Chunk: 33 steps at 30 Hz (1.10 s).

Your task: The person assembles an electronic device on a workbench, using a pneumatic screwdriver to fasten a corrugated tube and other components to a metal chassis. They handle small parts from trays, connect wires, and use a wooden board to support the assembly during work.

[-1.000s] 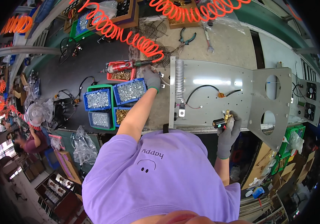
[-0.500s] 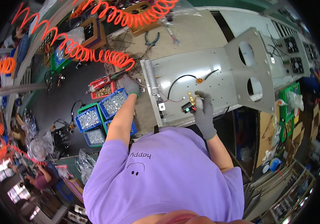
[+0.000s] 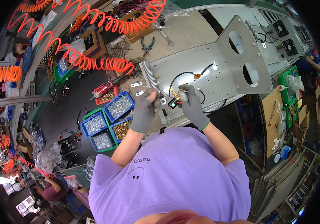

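Note:
A grey metal panel (image 3: pixel 189 61) lies on the bench before me, with a coil spring (image 3: pixel 151 76) along its left edge. My right hand (image 3: pixel 194 108), in a grey glove, pinches a brass fitting (image 3: pixel 175 93) over the panel's near left corner. By its fingers is a black cylindrical part (image 3: pixel 173 103) with a green spot. My left hand (image 3: pixel 144 113), gloved too, is beside the spring's lower end, its fingers curled together; what they hold, if anything, is too small to make out. A black cable with a copper-coloured coil (image 3: pixel 197 76) lies on the panel.
Left of my left hand stand blue bins of screws (image 3: pixel 118 106) and brass pieces (image 3: pixel 121 130). A red power screwdriver (image 3: pixel 104 89) lies above them, under an orange coiled hose (image 3: pixel 118 65). Pliers (image 3: pixel 147 44) and round wire guards (image 3: pixel 134 66) are farther back.
My left hand has come back from beside the screwdriver and bins to the panel's left edge, its fingers now curled. My right hand has moved left with the brass fitting, closer to my left.

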Available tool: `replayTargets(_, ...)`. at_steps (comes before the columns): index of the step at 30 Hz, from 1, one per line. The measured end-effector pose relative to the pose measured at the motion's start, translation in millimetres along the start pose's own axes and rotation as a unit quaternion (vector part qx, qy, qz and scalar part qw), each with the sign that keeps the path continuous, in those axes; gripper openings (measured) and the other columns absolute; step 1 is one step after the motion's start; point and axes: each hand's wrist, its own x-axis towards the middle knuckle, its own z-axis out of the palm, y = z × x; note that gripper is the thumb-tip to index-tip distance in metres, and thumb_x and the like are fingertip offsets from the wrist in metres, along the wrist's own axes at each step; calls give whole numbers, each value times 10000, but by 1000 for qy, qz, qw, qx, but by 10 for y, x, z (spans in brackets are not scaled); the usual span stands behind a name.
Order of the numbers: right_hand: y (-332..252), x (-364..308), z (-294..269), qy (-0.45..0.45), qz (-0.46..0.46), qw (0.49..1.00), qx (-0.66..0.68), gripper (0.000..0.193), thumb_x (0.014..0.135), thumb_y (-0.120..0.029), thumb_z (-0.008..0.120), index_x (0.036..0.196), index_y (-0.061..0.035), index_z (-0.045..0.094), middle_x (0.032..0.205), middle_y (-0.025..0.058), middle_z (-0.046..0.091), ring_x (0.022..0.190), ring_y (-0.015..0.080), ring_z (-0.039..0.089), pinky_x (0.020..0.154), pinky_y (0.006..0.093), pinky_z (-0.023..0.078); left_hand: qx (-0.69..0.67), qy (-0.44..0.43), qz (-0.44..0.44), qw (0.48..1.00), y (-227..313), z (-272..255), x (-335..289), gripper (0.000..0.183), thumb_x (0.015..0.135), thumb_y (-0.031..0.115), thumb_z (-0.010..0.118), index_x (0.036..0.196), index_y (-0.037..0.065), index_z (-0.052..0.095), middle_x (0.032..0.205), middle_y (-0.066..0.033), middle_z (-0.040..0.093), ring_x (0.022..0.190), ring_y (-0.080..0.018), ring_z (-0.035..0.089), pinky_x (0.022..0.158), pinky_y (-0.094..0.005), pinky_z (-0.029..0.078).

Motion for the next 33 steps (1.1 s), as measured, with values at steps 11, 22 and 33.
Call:
replayTargets(11, -140, -271, 97, 31, -23, 999, -39, 262, 940, -227, 447, 1062, 4, 455, 724, 178, 600, 632, 328, 619, 558, 386, 468, -24, -112, -86, 990, -114, 148, -2, 192, 870, 191, 547, 1010, 66, 509, 704, 16, 466, 561, -60, 418, 435, -193, 315)
replayTargets(22, -216, -458, 47, 48, 6, 997, -55, 282, 944, -245, 433, 1075, 4, 452, 672, 181, 591, 603, 328, 614, 530, 398, 461, 70, -154, -100, 980, -118, 212, -43, 214, 888, 203, 525, 1023, 38, 539, 662, 17, 443, 569, -70, 407, 474, -205, 330)
replayTargets(33, -143, -303, -328, -4, -31, 997, -65, 281, 946, -237, 425, 1117, -13, 437, 762, 169, 601, 614, 303, 617, 563, 368, 465, 19, -77, -77, 994, -256, 579, -7, 244, 888, 247, 489, 1007, 37, 527, 702, 6, 474, 571, -69, 443, 464, -198, 339)
